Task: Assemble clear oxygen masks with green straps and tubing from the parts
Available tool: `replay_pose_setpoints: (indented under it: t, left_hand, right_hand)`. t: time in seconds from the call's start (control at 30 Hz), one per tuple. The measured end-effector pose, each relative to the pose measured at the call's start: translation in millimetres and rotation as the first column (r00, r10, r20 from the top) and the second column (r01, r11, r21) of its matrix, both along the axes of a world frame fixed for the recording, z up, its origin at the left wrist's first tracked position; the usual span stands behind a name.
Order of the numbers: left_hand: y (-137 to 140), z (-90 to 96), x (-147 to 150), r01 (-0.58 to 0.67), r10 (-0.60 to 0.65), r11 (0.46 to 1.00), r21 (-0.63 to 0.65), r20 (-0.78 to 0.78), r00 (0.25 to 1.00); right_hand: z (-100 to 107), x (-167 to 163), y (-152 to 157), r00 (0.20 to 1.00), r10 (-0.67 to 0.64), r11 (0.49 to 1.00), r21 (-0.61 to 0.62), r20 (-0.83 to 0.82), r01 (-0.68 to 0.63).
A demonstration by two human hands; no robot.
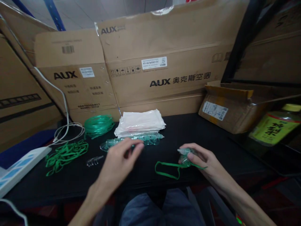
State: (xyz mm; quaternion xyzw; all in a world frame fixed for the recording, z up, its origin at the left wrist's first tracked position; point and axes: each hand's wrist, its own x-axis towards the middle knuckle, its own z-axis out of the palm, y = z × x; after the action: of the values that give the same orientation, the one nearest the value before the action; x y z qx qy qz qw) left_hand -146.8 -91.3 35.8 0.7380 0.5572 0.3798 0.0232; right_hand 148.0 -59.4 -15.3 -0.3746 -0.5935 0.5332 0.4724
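My right hand (199, 157) grips a clear green plastic mask (185, 156) with a pale connector at its tip. From this mask a green elastic strap (164, 174) loops down to the left over the black table. My left hand (123, 155) hovers in front of a row of nested clear green masks (150, 139), its thumb and fingers drawn together; whatever they hold, if anything, is too small to make out. Left of that hand lie several small shiny strips (94, 161). Farther left is a tangled pile of green elastic straps (67, 155).
Behind the masks sits a stack of white packets (141, 122), beside coiled green tubing (98, 125). A white power strip (23, 166) and cable border the left. On the right are an opened cardboard box (225, 106) and a yellow-labelled bottle (276, 125). Large cartons wall the back.
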Motion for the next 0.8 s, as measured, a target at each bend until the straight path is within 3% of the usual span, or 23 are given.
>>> replay_pose_setpoints:
  t: [0.07,0.1,0.2,0.27,0.4,0.53,0.7,0.8]
  left_hand:
    - [-17.5,-27.4,34.7,0.199,-0.197,0.979,-0.052,0.048,0.979]
    - [-22.0,-38.5,46.1,0.236,-0.231,0.97,-0.066,0.075,0.97]
    - [-20.6,-59.3,58.0,0.239,-0.234,0.971,-0.01,0.162,0.959]
    - [-13.0,-65.6,54.1,0.226,-0.231,0.973,0.051,0.206,0.951]
    - [-3.4,-70.9,43.0,0.287,-0.287,0.957,0.042,0.272,0.918]
    - [-7.6,-68.8,41.8,0.273,-0.248,0.961,-0.04,0.302,0.92]
    - [-12.5,-63.0,47.4,0.243,-0.19,0.961,-0.131,0.325,0.927]
    - [-12.5,-63.8,47.9,0.216,-0.143,0.963,-0.164,0.368,0.919]
  right_hand:
    - [-1.2,-20.1,-4.1,0.99,0.03,0.998,-0.05,-0.136,-0.038]
    - [-2.4,-30.3,-6.1,0.98,0.049,0.995,-0.078,-0.193,-0.065]
    - [-8.1,-55.2,-10.2,0.958,0.107,0.982,-0.121,-0.268,-0.143]
    - [-11.7,-63.0,-10.9,0.963,0.143,0.982,-0.085,-0.227,-0.166]
    - [-11.2,-61.1,-10.7,0.981,0.191,0.981,0.051,-0.021,-0.19]
    - [-10.3,-54.6,-8.0,0.961,0.273,0.952,0.131,0.046,-0.277]
    - [-24.1,-54.7,-0.1,0.979,0.095,0.929,0.338,0.18,-0.152]
    - [-32.7,-56.4,1.6,0.971,0.033,0.927,0.355,0.237,-0.118]
